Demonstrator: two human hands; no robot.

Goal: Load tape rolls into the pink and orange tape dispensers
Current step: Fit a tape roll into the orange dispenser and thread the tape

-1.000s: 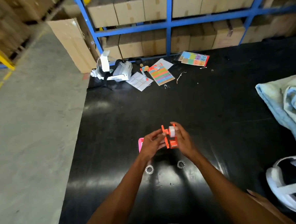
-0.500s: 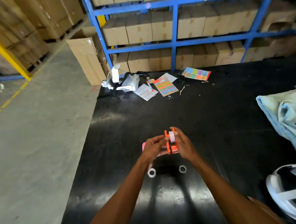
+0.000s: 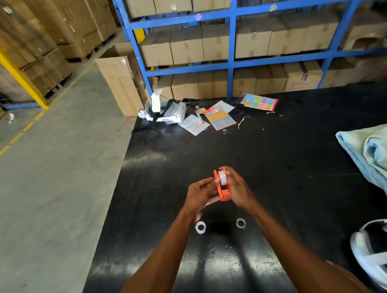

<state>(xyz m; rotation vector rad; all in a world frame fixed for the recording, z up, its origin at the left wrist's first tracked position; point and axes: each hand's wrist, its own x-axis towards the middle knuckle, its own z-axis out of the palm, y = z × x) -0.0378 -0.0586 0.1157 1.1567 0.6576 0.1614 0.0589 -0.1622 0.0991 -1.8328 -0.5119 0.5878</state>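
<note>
Both hands hold the orange tape dispenser [image 3: 223, 193] upright above the black table [image 3: 278, 164]. A white tape roll [image 3: 222, 180] sits in its top, between the orange side walls. My left hand [image 3: 200, 194] grips the dispenser's left side with the thumb against the roll. My right hand [image 3: 238, 188] wraps the right side, fingertips over the roll. Two small clear tape rolls lie on the table below the hands, one at the left [image 3: 200, 227] and one at the right [image 3: 240, 223]. The pink dispenser is hidden behind my left hand.
At the table's far edge lie a white headset [image 3: 170, 114], sticker sheets [image 3: 220, 118] and a coloured card pack [image 3: 260, 101]. A pale blue cloth [image 3: 377, 157] and a white helmet [image 3: 382, 257] lie at the right. Blue shelving with cartons stands behind; the concrete floor drops off left.
The view has tilted up, so the shelves show more. The hands stay on the orange dispenser with the roll in it; the pink dispenser has slipped out of sight behind my left hand.
</note>
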